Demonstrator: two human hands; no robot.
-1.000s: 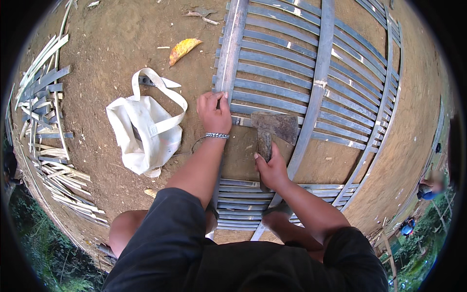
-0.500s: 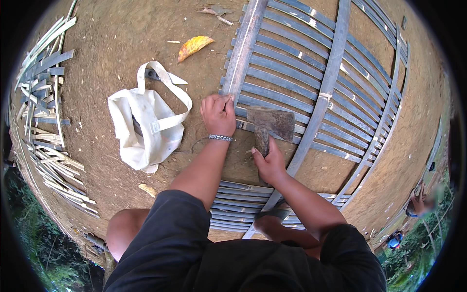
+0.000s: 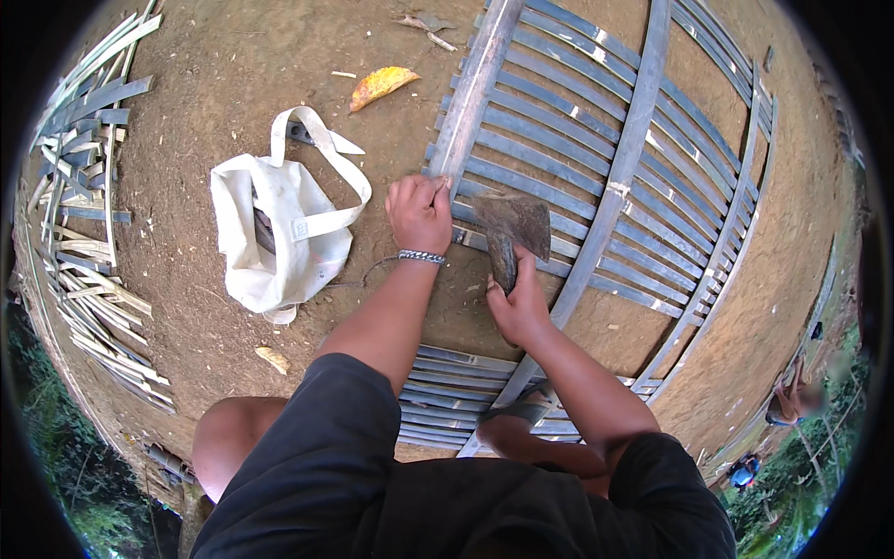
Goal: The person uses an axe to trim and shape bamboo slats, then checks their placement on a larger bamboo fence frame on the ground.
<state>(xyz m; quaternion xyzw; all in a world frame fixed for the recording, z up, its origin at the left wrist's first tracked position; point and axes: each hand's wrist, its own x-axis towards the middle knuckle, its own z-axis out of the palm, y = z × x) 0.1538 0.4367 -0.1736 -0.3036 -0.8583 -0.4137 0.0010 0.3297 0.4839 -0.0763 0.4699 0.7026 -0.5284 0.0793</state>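
My right hand [image 3: 519,309] is wrapped round the short handle of a hatchet [image 3: 518,224], whose broad, dark, worn blade lies over the slats of a panel. Just left of it, my left hand [image 3: 417,214], with a chain bracelet at the wrist, is closed, thumb and fingertips pinched together at the near end of the panel's left rail [image 3: 477,88]. Whatever the fingertips pinch is too small to make out. The slatted panel [image 3: 617,189] of grey strips, which look like split bamboo, lies on the ground, with long rails running across the strips.
Left of my hands a white cloth bag [image 3: 279,233] with a strap lies on brown soil. A pile of cut strips [image 3: 98,307] lies at the far left. Beyond the bag is a yellow leaf [image 3: 382,87]. More slats [image 3: 447,391] lie by my foot. A person [image 3: 792,401] is at the far right.
The hatchet has tilted, its blade shifting slightly left and its handle leaning more. My left hand stays pinched at the rail's end. The whole view has shifted a little.
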